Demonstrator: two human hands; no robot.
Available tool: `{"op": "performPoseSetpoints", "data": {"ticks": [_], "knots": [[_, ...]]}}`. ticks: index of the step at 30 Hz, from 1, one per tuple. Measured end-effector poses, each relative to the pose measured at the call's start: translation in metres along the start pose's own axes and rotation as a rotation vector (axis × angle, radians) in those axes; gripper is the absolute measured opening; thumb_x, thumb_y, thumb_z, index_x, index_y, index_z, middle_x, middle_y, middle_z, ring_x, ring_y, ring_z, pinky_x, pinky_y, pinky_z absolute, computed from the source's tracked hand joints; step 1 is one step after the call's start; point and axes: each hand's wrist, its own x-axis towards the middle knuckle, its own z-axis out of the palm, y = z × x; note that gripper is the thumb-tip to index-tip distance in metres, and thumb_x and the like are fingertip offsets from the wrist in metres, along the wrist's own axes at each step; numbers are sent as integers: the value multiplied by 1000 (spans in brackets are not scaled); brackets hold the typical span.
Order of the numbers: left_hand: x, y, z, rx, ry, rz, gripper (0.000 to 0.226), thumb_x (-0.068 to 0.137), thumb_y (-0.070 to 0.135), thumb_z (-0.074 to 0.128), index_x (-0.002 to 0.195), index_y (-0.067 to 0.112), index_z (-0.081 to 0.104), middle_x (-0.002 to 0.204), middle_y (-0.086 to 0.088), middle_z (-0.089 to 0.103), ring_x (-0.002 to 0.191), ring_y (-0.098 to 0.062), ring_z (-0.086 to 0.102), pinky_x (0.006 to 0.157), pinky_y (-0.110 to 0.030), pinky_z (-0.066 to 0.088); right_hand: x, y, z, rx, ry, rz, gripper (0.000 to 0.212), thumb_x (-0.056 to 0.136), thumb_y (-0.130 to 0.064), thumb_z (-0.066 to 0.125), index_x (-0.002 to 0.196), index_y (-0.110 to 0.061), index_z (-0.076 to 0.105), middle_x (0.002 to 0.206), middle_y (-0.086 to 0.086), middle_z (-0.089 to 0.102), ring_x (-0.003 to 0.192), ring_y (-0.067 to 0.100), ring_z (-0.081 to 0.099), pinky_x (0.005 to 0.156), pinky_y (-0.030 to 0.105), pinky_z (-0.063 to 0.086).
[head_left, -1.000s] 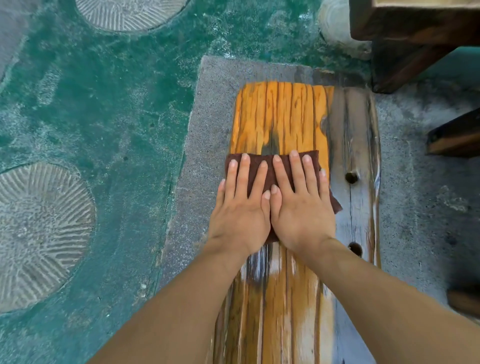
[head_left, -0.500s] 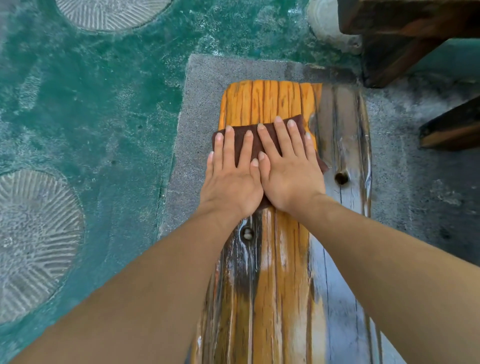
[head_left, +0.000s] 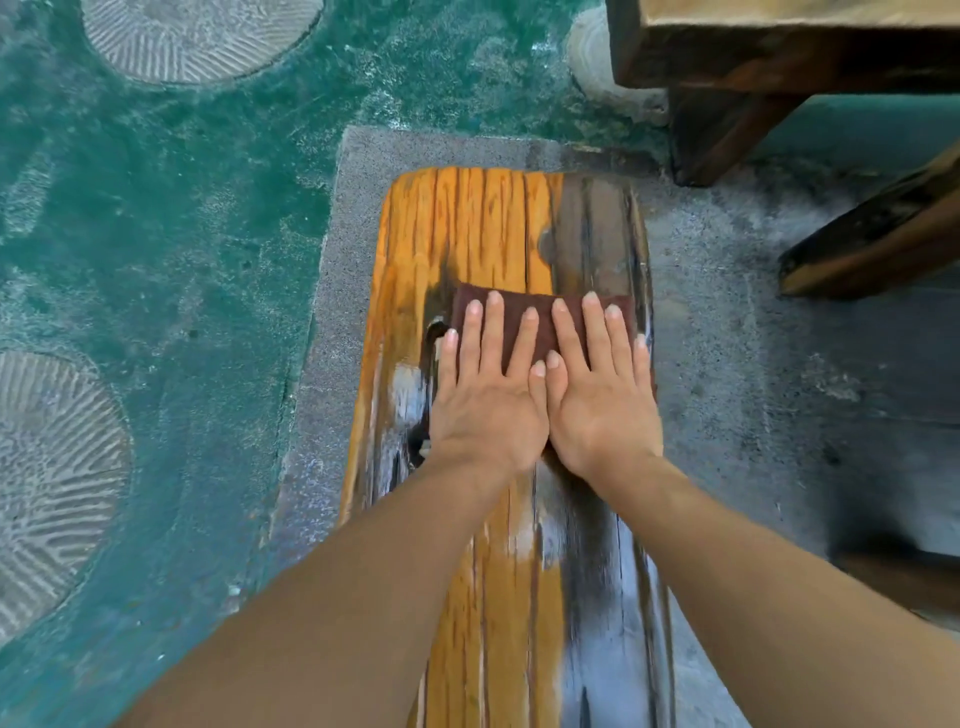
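Most of the brown pad (head_left: 543, 299) is hidden under both palms; only its far edge and the strips btwn fingers show, so its full outline can't be told. The plank (head_left: 467, 228) runs off the bottom edge, and its near half is smeared w/ blur, grain hard to read there. A dark hole (head_left: 434, 332) by the left little finger is partly covered. Top right, a dark wooden leg (head_left: 727, 104) and a slanted timber (head_left: 872, 244) are cut off by the frame. The plank is long w/ a rounded far end, grooved lengthwise; the left part is bright orange, the right strip grey-black and weathered, w/ pale glossy patches nearer the camera. It lies on a rough grey concrete slab (head_left: 337, 260), which meets a mottled green floor (head_left: 182, 234) set w/ round ribbed stone discs (head_left: 47, 467). The pad is flat, rectangular at the far edge, matte, deep maroon-brown, fibrous-looking. It sits on the plank's right-centre, about midway along the visible length, reaching the right edge. Left hand (head_left: 485, 400) and right hand (head_left: 602, 405) lie side by side, thumbs touching, fingers straight and slightly spread, pressing flat on the pad, nothing curled round it.
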Motion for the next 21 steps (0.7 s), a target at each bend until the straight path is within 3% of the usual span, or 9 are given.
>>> {"op": "performPoseSetpoints", "data": {"ticks": [9, 16, 21], "knots": [[-44, 9, 16, 42, 12, 119, 50, 100, 41, 1, 138, 30, -30, 143, 3, -46, 132, -14, -43, 109, -35, -28, -52, 12, 9, 19, -18, 68, 56, 97, -36, 7, 143, -25, -23, 151, 1, -31, 142, 21, -24, 116, 38, -10], [-48, 8, 15, 64, 26, 134, 51, 101, 39, 2, 139, 31, -31, 144, 2, -44, 134, -15, -41, 108, -35, -28, -51, 15, 9, 21, -30, 39, 57, 99, -35, 12, 142, -24, -23, 149, 3, -32, 136, 18, -32, 117, 38, -8], [-18, 14, 8, 25, 12, 74, 49, 99, 41, -2, 138, 33, -31, 144, 4, -44, 131, -12, -44, 110, -35, -26, -19, 18, 1, 35, -19, 23, 56, 99, -34, 12, 148, -23, -13, 153, 3, -25, 141, 20, -25, 118, 40, -7]]}}
